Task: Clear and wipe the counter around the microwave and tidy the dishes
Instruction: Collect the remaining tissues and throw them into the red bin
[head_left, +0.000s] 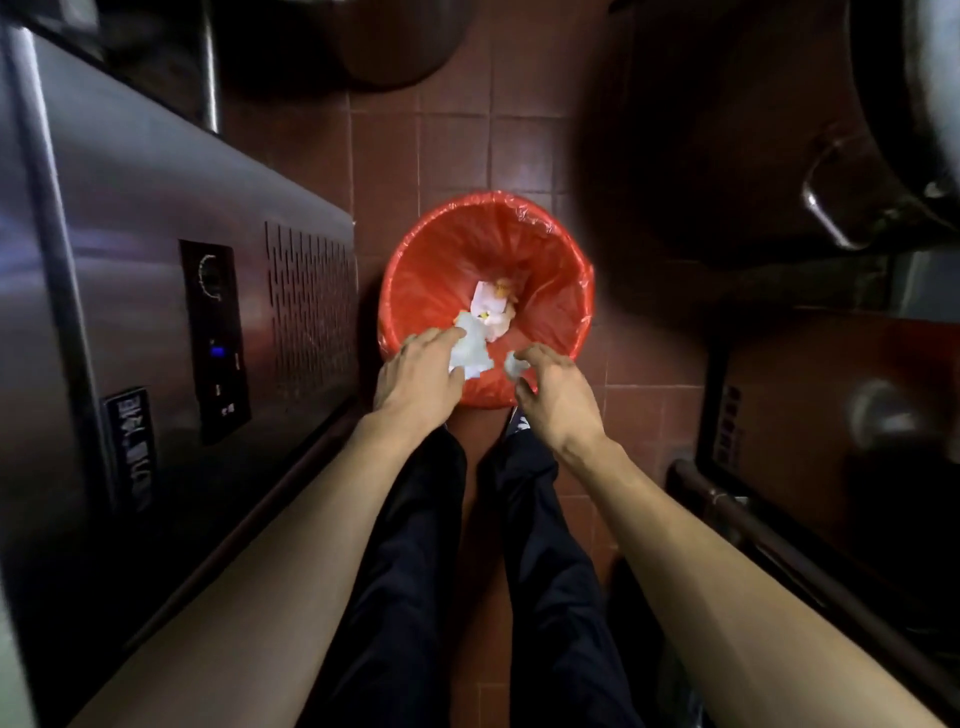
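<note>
I look straight down at a round bin with a red liner (441, 270) on the tiled floor. Crumpled white paper with food scraps (491, 309) lies at its bottom. My left hand (415, 379) hovers over the near left rim with its fingers stretched out, and a blurred white tissue (470, 356) hangs just under the fingertips. My right hand (550, 395) is over the near right rim with its fingers curled. It pinches a small white paper scrap (513, 365) between fingertip and thumb.
A stainless steel appliance (156, 291) with a control panel and vent grille stands close on the left. Large metal pots (831, 156) and a shelf with a cardboard box (810, 415) crowd the right. My legs in dark trousers (415, 571) stand on red floor tiles (457, 145).
</note>
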